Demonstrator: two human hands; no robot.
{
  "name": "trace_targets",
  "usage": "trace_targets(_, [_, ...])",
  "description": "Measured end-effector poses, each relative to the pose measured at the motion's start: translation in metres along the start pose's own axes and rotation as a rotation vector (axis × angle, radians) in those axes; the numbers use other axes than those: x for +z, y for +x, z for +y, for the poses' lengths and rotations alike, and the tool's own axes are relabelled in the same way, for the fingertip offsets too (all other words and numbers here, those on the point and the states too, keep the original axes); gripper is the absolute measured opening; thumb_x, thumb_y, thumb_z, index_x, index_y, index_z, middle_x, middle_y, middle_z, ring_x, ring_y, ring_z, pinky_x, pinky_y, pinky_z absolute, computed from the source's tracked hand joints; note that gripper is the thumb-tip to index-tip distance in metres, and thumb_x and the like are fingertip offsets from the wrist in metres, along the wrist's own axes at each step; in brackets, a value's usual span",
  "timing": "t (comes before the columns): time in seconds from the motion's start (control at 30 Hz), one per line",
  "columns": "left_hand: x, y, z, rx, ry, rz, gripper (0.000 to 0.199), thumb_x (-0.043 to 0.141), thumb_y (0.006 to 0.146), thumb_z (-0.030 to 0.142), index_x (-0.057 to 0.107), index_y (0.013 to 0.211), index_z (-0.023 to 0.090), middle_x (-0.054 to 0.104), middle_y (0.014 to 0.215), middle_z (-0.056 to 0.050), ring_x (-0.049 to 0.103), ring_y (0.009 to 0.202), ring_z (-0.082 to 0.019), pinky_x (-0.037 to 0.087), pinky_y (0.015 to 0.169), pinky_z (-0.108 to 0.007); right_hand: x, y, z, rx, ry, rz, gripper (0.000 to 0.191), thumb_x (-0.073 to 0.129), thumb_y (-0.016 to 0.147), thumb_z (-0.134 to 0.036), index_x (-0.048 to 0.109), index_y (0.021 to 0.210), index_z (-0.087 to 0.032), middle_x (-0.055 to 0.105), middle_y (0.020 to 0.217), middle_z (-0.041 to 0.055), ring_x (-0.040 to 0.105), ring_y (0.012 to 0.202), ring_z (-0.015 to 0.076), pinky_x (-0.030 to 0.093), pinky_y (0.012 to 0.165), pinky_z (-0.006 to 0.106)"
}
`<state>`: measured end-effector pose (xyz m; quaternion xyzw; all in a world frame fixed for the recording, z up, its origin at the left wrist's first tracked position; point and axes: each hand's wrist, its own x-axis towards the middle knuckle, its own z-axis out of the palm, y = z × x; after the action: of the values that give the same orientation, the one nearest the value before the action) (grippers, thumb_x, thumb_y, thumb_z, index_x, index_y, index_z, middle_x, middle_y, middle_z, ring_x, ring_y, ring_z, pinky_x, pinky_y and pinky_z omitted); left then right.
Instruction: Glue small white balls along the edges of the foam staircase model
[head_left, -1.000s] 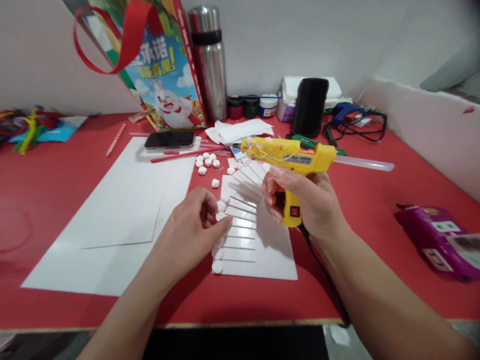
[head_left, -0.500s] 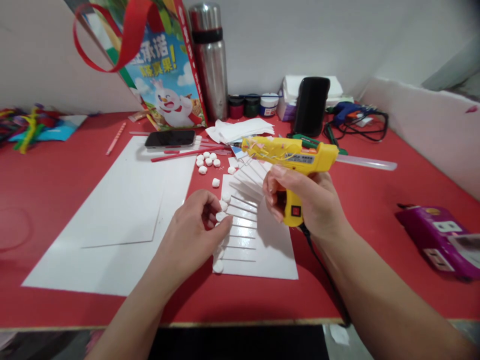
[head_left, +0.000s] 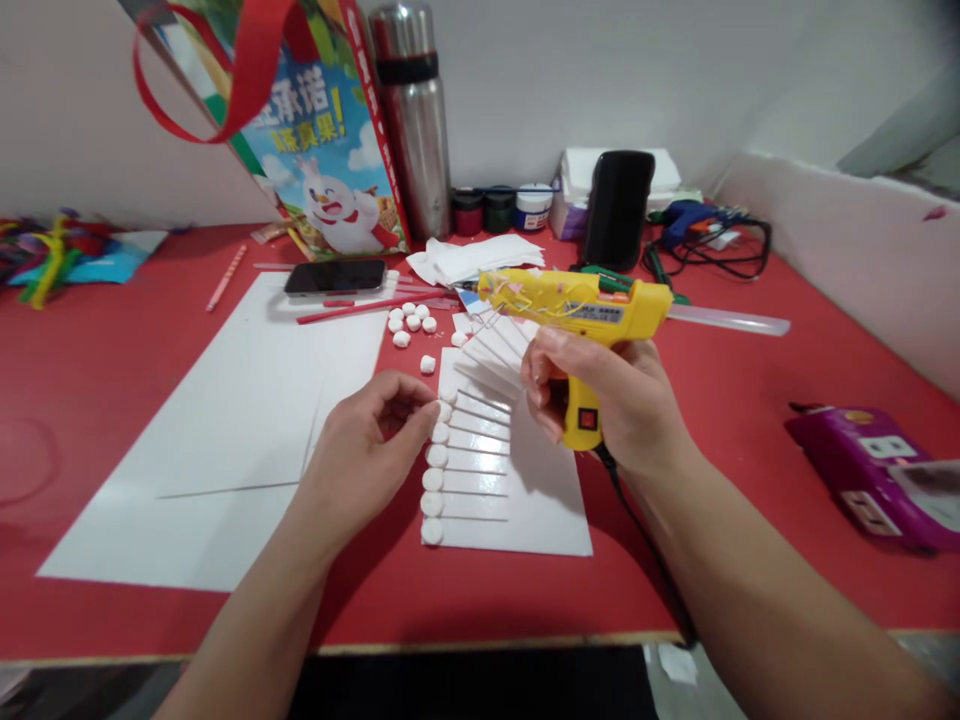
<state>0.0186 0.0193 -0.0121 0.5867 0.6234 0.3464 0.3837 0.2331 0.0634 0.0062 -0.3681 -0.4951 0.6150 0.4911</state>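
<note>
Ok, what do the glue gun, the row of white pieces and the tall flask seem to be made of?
Glue gun: probably hard yellow plastic, judging by its smooth, moulded-looking casing.
Row of white pieces: matte and rounded, perhaps foam or clay; the look leaves it open.
Flask: likely metal, given its silvery, streaked reflections; its black band could be plastic or rubber.

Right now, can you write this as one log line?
right hand: holds yellow glue gun; left hand: beside row of white discs; row: along white card's left edge; loose white pieces: on red table
</note>
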Motion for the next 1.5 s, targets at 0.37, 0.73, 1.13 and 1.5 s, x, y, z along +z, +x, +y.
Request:
trace_targets(0.37, [0.007,0.005,-0.003,-0.050,-0.099,0.024,0.015,0.071,0.088,0.033,0.063,0.088,0.020,0.064,0.072,0.002,0.060,0.063,-0.014,0.048,0.060,-0.027,0.002,0.001,0.001,-0.016,0.067,0.001,0.035,0.082,0.076,-0.041,0.062,0.061,-0.017,0.056,0.055,-0.0008,0.053,0.035,0.0106,0.036,0.031,0.024])
trace_targets(0.73, [0.001,-0.012,-0.002,0.086,0.087,0.069,0.021,0.071,0.089,0.034,0.061,0.104,0.023,0.066,0.100,-0.001,0.066,0.090,-0.017,0.053,0.081,-0.033,0.000,0.001,0.003,-0.030,0.046,-0.014,0.033,0.078,0.081,-0.038,0.062,0.062,-0.016,0.056,0.053,-0.0008,0.053,0.035,0.0110,0.037,0.032,0.023])
trace_targets(1.13, [-0.018,-0.002,-0.003,0.360,0.186,-0.086,0.016,0.061,0.096,0.019,0.072,0.107,0.024,0.070,0.110,-0.003,0.066,0.106,-0.018,0.050,0.094,-0.032,0.000,0.000,0.003,-0.049,0.003,-0.010,0.031,0.071,0.085,-0.036,0.062,0.062,-0.018,0.056,0.054,-0.0004,0.051,0.037,0.0102,0.038,0.033,0.023])
trace_targets(1.5, [-0.020,0.007,-0.001,0.441,0.299,-0.098,0.013,0.059,0.097,0.015,0.069,0.100,0.021,0.070,0.102,-0.003,0.065,0.096,-0.016,0.050,0.085,-0.028,-0.001,0.001,0.003,-0.046,0.001,-0.008,0.030,0.070,0.086,-0.035,0.062,0.062,-0.018,0.056,0.055,-0.0005,0.051,0.037,0.0101,0.038,0.033,0.023])
